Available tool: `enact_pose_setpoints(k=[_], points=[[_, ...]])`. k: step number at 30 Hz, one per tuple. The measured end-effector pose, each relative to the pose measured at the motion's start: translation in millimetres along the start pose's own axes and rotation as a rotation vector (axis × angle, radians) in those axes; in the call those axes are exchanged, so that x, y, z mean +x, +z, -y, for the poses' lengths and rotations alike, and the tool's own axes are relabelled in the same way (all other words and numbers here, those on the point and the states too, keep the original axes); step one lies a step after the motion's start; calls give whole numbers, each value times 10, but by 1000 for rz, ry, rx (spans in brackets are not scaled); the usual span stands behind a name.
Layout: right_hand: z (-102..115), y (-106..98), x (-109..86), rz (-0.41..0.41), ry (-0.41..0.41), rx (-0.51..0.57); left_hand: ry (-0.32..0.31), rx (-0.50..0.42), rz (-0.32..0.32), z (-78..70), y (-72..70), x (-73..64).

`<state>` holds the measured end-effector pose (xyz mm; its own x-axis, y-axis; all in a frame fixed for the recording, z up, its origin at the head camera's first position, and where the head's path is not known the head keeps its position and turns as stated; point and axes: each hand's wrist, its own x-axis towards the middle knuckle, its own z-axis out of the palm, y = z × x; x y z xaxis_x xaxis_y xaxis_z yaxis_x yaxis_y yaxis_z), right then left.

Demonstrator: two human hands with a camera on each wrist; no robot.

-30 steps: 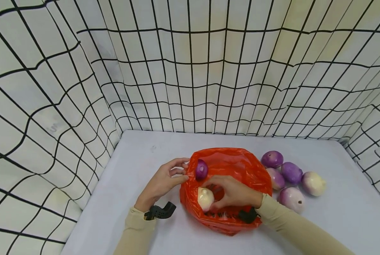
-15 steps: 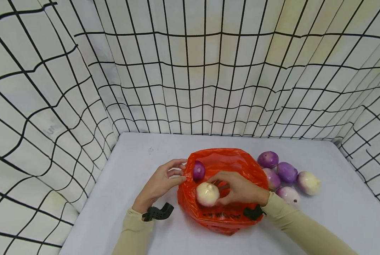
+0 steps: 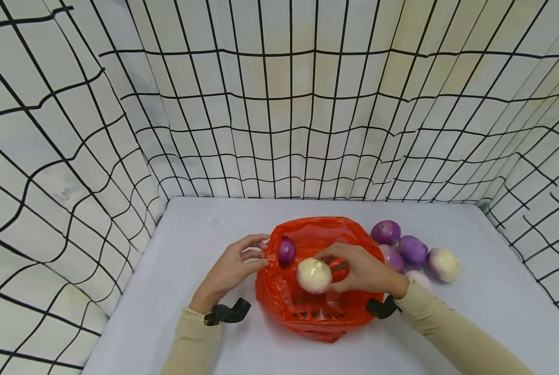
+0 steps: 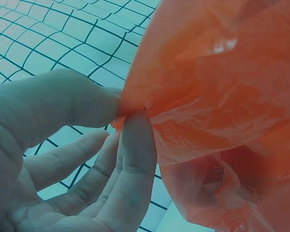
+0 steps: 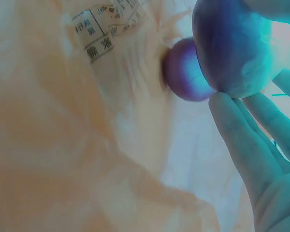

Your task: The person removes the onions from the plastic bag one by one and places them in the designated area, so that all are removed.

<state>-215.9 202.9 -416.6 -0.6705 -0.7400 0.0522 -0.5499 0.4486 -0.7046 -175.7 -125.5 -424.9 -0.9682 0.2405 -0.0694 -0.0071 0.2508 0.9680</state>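
A red plastic bag stands with its mouth wide, in the middle of the white table. My left hand pinches the left edge of its mouth between thumb and finger, as the left wrist view shows up close on the bag's film. My right hand holds a pale onion with a purple underside by its fingertips, over the bag's opening. Inside the bag, toward the left wall, lies a smaller purple onion. In the right wrist view the held onion partly covers that purple onion.
Right of the bag lie several onions on the table: purple ones and a pale one, with another partly behind the right wrist. A black net over white walls rises at the back and both sides.
My right hand has lifted the pale onion from low in the bag, up and slightly to the right. My left hand keeps its hold on the bag's edge. The head view has shifted a little.
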Motion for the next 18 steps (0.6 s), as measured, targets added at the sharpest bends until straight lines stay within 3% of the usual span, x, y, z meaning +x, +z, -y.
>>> enact_pose_setpoints(k=[18], points=[[-18, -345, -389, -177, 31, -34, 10, 18, 8, 22, 3, 5]])
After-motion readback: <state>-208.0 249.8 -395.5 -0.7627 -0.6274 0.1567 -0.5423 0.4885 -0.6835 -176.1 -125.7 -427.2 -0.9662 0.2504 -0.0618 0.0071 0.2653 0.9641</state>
